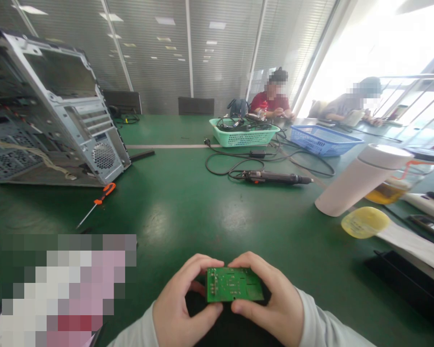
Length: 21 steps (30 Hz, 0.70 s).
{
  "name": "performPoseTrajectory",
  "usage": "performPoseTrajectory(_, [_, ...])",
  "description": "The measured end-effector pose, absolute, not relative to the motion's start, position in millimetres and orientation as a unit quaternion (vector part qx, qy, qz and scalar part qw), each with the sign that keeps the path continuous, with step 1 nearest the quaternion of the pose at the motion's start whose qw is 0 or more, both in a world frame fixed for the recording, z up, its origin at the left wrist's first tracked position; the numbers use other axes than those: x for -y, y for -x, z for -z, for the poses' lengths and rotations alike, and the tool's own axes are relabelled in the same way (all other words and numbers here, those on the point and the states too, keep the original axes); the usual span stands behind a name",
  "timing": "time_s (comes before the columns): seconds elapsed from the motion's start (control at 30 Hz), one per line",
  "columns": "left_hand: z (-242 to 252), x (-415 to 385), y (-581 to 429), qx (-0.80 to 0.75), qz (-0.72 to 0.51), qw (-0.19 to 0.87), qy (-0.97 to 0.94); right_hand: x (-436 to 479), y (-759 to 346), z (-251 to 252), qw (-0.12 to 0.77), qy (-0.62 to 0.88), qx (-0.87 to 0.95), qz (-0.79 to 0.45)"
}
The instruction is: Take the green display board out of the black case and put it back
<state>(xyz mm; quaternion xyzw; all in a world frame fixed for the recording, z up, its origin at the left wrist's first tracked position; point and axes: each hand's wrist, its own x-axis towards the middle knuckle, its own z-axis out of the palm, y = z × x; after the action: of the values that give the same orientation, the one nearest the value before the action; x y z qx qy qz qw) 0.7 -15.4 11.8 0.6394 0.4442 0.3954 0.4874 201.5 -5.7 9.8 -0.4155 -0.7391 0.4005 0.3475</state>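
Note:
My left hand (pixel 186 294) and my right hand (pixel 271 295) hold a small green circuit board (pixel 234 284) between them, gripping its left and right edges. The board is held flat and low, over a dark patch near the table's front edge. Silver solder joints and traces show on its upper side. Its underside is hidden, and my fingers cover parts of both edges. Grey sleeves (pixel 137 330) cover my forearms.
An open computer case (pixel 54 111) lies at left, with an orange-handled screwdriver (pixel 97 205) near it. Ahead are an electric screwdriver (pixel 275 177), cables, and green (pixel 243 132) and blue (pixel 325 140) baskets. A white flask (pixel 363 180) stands at right. Two co-workers (pixel 273 96) sit beyond. A blurred patch (pixel 65 289) hides the lower left.

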Motion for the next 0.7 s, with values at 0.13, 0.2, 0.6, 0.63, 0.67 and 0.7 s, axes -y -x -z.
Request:
performPoseTrajectory(0.13, [-8,16,3,-0.451,-0.393,0.528,-0.603,7,-200,-5,0.333,0.441,0.666,-0.5])
performPoseTrajectory(0.2, [-5,16,5,-0.434,-0.4,0.554,-0.586,6,-198,-3,0.329,0.428,0.604,-0.586])
performPoseTrajectory(0.6, [6,4,14,-0.409,-0.387,0.606,-0.561,24,-217,-1,0.393,0.464,0.621,-0.495])
performPoseTrajectory(0.63, [8,2,13,-0.426,-0.397,0.598,-0.551,27,-223,-1,0.394,0.479,0.627,-0.472])
performPoseTrajectory(0.67, [8,1,13,-0.44,-0.405,0.589,-0.542,29,-231,-1,0.398,0.497,0.63,-0.445])
performPoseTrajectory(0.7, [9,0,12,-0.457,-0.404,0.582,-0.537,32,-239,-2,0.402,0.516,0.637,-0.409])
